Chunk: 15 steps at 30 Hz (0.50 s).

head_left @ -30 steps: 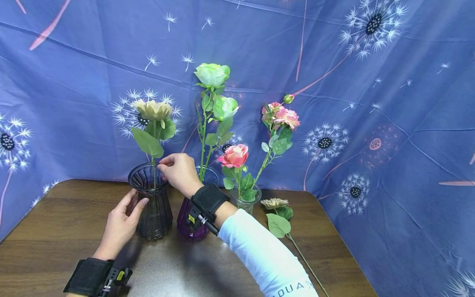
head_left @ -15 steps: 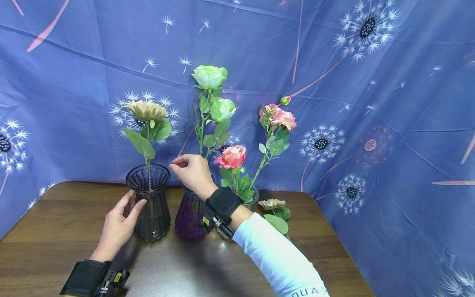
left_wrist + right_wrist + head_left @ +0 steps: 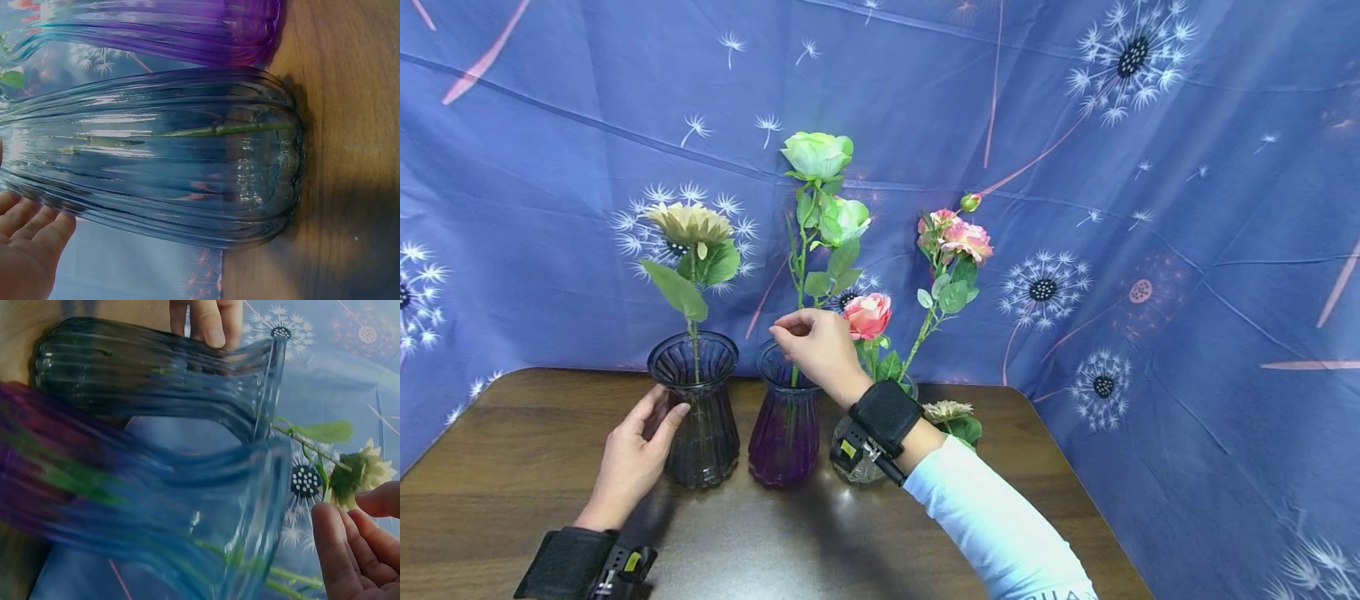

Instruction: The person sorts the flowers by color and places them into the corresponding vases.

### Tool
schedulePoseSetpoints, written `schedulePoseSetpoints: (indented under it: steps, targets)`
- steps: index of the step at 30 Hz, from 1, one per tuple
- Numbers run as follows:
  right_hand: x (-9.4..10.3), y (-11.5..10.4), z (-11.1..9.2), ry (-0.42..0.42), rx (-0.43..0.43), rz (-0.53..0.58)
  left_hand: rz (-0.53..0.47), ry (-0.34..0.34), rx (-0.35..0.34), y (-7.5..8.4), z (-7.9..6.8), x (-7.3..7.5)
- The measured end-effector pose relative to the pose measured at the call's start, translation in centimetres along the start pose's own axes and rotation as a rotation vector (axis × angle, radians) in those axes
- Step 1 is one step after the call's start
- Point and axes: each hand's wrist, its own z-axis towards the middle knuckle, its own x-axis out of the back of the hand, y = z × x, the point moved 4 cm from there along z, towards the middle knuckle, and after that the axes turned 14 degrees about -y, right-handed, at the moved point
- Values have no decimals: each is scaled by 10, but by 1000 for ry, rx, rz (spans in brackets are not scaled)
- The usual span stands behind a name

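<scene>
A dark grey ribbed glass vase [image 3: 703, 442] stands upright at the left, holding one cream flower [image 3: 688, 223] whose stem reaches down inside. My left hand [image 3: 636, 450] holds this vase at its neck, thumb in front and fingers along the left side. In the left wrist view, several fingertips [image 3: 55, 232] touch the glass. My right hand [image 3: 823, 346] hovers empty over the rim of the purple-blue vase [image 3: 784, 442], fingers loosely bent, partly covering the stems of the green roses [image 3: 817, 156] in it. The right wrist view shows a gap between thumb and fingers.
Behind my right wrist stands a clear glass vase [image 3: 857, 477] with a coral rose [image 3: 868, 315] and pink flowers [image 3: 964, 240]. Another cream flower [image 3: 947, 410] lies on the wooden table [image 3: 760, 542] at the right, partly hidden by my arm. A blue cloth [image 3: 925, 108] hangs behind.
My right hand has let go of the cream flower's stem and moved right, over the purple-blue vase. The flower tilts slightly left. My left hand stays on the grey vase.
</scene>
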Motion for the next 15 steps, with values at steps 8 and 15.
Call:
schedulePoseSetpoints:
  steps: [8,15]
  targets:
    - [21,10,-11,35,5,9,-11,-1,-7,1,-1,0]
    - [42,21,-23,81,-11,-13,10,-14,16,0,0,1]
